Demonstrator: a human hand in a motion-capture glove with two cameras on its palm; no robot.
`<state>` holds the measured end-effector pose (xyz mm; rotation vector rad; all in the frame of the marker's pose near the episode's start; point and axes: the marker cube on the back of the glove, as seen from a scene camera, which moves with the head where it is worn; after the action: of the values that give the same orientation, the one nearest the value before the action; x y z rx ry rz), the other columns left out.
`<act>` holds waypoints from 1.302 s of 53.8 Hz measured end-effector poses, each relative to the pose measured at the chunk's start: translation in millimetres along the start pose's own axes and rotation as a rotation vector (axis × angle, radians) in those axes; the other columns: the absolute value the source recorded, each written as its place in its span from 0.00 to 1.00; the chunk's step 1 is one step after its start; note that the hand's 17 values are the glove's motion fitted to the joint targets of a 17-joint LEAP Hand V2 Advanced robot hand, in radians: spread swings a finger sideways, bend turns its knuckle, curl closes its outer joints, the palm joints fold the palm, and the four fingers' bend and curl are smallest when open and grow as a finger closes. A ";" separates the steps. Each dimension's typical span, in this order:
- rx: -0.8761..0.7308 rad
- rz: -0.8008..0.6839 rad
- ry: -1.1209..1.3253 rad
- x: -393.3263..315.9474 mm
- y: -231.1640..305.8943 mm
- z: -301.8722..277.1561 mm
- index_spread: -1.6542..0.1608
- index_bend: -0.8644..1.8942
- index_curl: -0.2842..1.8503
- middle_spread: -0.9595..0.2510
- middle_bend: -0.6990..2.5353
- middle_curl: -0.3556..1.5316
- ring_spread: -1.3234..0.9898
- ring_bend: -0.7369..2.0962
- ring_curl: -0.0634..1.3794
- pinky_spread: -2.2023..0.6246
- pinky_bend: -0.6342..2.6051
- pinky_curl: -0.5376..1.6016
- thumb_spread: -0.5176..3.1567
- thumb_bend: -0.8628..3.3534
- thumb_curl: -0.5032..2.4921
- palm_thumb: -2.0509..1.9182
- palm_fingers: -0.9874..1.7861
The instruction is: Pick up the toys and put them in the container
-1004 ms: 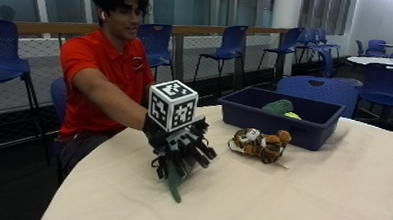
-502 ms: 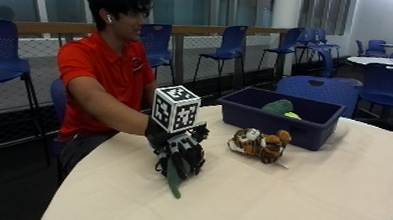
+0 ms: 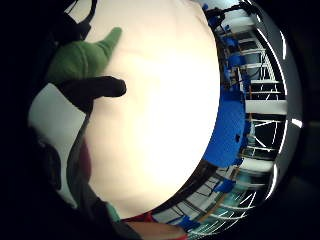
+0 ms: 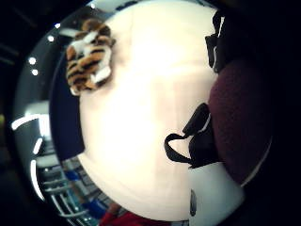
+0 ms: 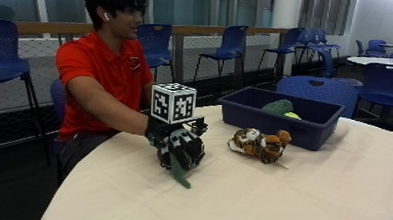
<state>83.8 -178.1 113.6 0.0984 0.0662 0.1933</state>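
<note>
Right hand (image 5: 180, 148): black-gloved, held just above the counter (image 5: 299, 199) near the person's edge, fingers curled round a green plush toy (image 5: 179, 172). The little finger side palm view shows a gloved finger (image 3: 95, 90) lying across the toy's green body (image 3: 82, 57), close to the palm.

Green plush toy: gripped in the right hand; long axis roughly vertical, upper part hidden among the fingers, tapered end pointing down and slightly toward the camera, its tip at or just above the cloth; contact with the counter cannot be told. What creature it is cannot be told.

Other hand: bare, not visible; the arm is hidden behind the right arm.

Tiger plush toy (image 5: 260, 144): orange, white and dark-striped, lying on its side on the counter between the right hand and the bin, long axis running roughly across the counter, apart from the hand and just in front of the bin's near wall. Also visible in the thumb side palm view (image 4: 88, 52), beside the dark bin wall.

Dark blue plastic bin (image 5: 250, 115): rectangular, open-topped, standing on the counter's far side. Contents: a dull green soft item (image 5: 277, 106) and, just beside it, a yellow-green item (image 5: 292, 115), both showing above the rim.

Counter: round-edged, covered in a cream cloth
</note>
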 end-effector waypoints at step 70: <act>-0.002 -0.048 0.008 0.3 2.5 -37.0 0.68 0.37 0.51 0.39 0.34 0.55 0.35 0.51 0.35 0.62 0.51 0.42 0.40 0.21 0.45 0.69 0.67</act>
<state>80.9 -172.2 77.1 0.0941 0.0758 0.1453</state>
